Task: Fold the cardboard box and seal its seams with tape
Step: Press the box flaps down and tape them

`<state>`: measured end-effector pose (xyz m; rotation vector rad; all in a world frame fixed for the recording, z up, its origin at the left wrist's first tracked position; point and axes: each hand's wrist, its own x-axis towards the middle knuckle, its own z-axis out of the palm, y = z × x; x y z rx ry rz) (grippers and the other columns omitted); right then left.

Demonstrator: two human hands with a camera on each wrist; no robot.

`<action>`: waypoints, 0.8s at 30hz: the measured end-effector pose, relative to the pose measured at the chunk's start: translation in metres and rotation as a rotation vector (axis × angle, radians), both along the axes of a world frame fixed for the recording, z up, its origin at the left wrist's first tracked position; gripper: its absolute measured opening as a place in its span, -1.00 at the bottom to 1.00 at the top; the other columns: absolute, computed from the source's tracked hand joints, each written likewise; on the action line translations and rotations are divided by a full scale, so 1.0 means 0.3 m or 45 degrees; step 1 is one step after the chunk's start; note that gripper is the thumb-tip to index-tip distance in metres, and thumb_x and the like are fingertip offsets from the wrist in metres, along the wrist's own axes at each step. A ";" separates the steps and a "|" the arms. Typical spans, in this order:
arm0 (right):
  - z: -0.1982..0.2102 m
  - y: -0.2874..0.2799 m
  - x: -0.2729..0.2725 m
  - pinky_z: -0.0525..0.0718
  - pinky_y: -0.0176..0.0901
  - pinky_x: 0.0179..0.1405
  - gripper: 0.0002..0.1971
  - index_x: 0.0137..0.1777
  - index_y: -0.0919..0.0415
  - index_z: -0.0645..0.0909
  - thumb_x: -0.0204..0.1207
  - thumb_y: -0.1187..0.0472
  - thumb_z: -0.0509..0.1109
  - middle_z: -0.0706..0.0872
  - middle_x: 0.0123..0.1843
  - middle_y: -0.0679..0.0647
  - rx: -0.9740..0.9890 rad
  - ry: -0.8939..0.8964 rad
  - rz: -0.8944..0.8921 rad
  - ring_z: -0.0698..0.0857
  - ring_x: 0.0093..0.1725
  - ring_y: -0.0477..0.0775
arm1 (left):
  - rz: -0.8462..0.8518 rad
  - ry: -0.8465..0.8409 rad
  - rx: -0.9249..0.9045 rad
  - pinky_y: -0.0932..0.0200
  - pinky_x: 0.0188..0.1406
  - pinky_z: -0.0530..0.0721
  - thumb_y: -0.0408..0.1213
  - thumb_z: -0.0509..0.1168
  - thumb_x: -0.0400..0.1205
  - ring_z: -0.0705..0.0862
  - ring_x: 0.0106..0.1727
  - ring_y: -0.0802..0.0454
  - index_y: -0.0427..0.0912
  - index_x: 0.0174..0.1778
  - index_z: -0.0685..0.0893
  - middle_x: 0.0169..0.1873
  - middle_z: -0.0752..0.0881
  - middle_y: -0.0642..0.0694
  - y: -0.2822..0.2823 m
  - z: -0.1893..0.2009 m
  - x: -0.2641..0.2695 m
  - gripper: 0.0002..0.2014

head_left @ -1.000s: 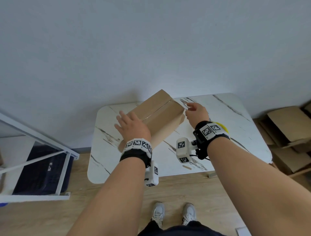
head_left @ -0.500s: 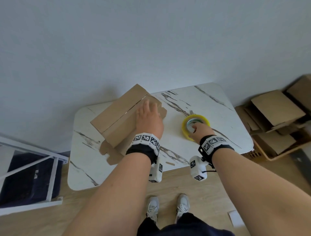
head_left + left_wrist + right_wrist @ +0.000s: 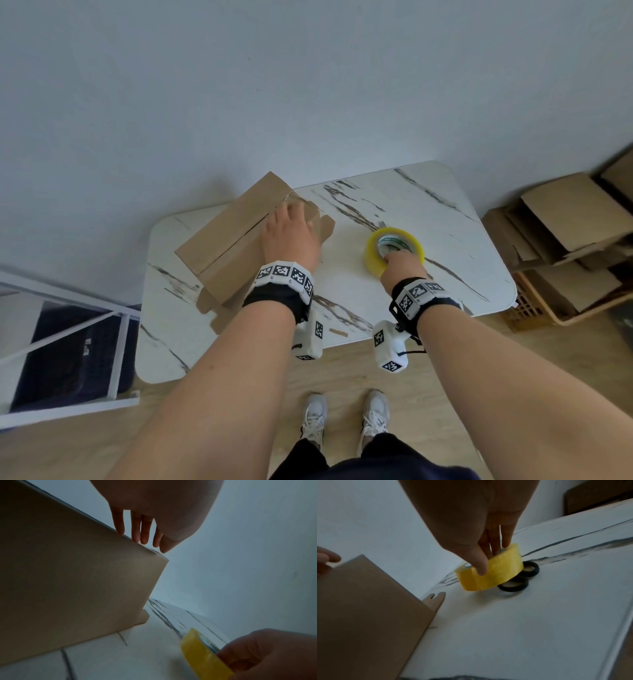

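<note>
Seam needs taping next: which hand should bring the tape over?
Right. The right hand already grips the yellow tape roll, while the left hand rests flat on the brown cardboard box.

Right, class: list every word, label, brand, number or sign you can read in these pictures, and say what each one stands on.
No text can be read.
Tape roll: green and white print on the inner core, too blurred to read.
Wrist bands: black-and-white square marker patterns, no letters or numbers.
Dark object under the white frame: a pale mark, too small to read.
Cardboard box: no print visible.
</note>
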<state>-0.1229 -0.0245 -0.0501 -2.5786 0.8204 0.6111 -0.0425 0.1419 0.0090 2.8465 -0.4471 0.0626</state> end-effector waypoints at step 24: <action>0.436 -0.013 0.005 0.63 -0.20 -0.13 -0.67 0.05 0.22 0.78 0.43 0.44 0.25 0.81 -0.01 0.22 0.872 -0.943 -0.390 0.68 -0.13 0.06 | 0.006 0.745 -0.672 0.07 0.49 0.32 -0.11 0.29 0.62 0.27 0.62 -0.04 -0.09 0.67 0.17 0.64 0.23 -0.04 -0.143 0.365 0.047 -0.30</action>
